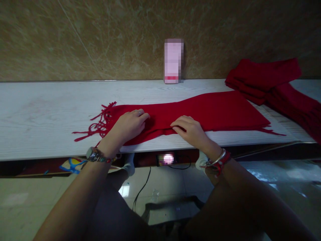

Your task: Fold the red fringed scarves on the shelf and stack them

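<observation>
A red scarf with fringed ends lies folded lengthwise across a white wood-grain table, its tassels spread out at the left. My left hand, wearing a ring, rests on the scarf's left part with fingers curled down into the cloth; its fingertips are partly hidden. Near the middle, my right hand pinches the scarf's near edge between thumb and fingers. The cloth between both hands is slightly rumpled along that edge.
More red fringed cloth is heaped at the back right, touching the wall. A pink phone-like object, blurred out, leans on the marbled wall. The white table is narrow. Below it are a lit device and a cable.
</observation>
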{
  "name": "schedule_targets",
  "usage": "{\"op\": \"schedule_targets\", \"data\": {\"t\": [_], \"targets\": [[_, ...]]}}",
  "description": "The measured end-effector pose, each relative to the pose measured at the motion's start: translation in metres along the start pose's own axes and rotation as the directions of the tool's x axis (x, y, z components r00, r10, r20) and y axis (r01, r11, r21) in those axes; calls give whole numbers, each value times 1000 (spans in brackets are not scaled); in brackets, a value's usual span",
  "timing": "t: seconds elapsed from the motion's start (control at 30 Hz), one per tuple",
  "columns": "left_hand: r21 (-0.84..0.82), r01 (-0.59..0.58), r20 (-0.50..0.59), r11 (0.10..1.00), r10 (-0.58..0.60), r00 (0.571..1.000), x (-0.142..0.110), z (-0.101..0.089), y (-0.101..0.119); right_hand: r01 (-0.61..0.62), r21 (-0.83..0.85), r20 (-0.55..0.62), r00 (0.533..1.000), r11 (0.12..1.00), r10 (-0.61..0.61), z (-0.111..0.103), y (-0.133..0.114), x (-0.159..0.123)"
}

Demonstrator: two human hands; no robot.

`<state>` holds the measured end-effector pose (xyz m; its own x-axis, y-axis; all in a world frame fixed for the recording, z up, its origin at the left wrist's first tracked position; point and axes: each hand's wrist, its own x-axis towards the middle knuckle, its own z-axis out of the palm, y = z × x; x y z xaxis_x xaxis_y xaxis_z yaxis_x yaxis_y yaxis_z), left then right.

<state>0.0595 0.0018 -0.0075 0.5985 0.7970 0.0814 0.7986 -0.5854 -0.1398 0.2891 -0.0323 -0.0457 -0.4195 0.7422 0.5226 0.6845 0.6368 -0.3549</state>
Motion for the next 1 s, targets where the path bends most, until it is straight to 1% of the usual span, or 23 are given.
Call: {"op": "schedule_targets", "data": {"t": [0.1,0.2,0.37,0.5,0.57,0.63,0.7,0.73,0.77,0.8,0.83,0.87,0.93,0.97,1.0], "targets": [[-14,29,-9,999,-29,1000,0,1,-2,-1,-4,-13,1000,1000,1,-1,-1,1],[-54,9,-16,999,-10,1000,-2,1,-2,-16,-12,-29,999,1000,16,-3,-2,3],[-63,-10,-28,998,8,1000,-2,2,4,-29,-14,-55,998,999,28,-4,-3,3],[-38,-6,-48,999,4,999,1,2,9,-26,-14,-81,996,1000,25,-3,-3,3],[-12,29,-50,1000,-30,998,1,-2,7,-20,-14,-100,995,1000,19,-4,-3,3],[4,111,-52,994,-110,993,-3,-10,0,-28,-19,-117,993,999,26,-5,-3,3],[-9,197,-85,980,-197,977,-9,-20,-10,-32,-18,-129,991,999,29,-7,-3,3],[-27,212,-105,977,-214,971,-13,-24,-15,-22,-13,-132,991,1000,20,-8,-3,3],[-47,197,-112,979,-201,973,-17,-27,-21,-2,-6,-127,992,1000,1,-9,-2,2],[-67,154,-93,986,-160,983,-19,-27,-26,24,0,-110,994,1000,-24,-9,-1,1],[-84,103,-44,991,-107,993,-22,-26,-31,51,1,-79,996,999,-51,-9,0,0],[-105,54,28,993,-52,998,-23,-23,-34,75,-5,-36,997,997,-75,-8,1,-2],[-146,0,174,989,25,984,-23,-14,-38,98,-32,58,994,995,-96,-7,4,-5],[-162,-5,217,987,40,975,-22,-10,-39,97,-47,95,991,994,-92,-6,6,-7],[-175,-2,238,985,44,970,-21,-7,-39,92,-58,121,989,994,-85,-6,7,-8]]}}
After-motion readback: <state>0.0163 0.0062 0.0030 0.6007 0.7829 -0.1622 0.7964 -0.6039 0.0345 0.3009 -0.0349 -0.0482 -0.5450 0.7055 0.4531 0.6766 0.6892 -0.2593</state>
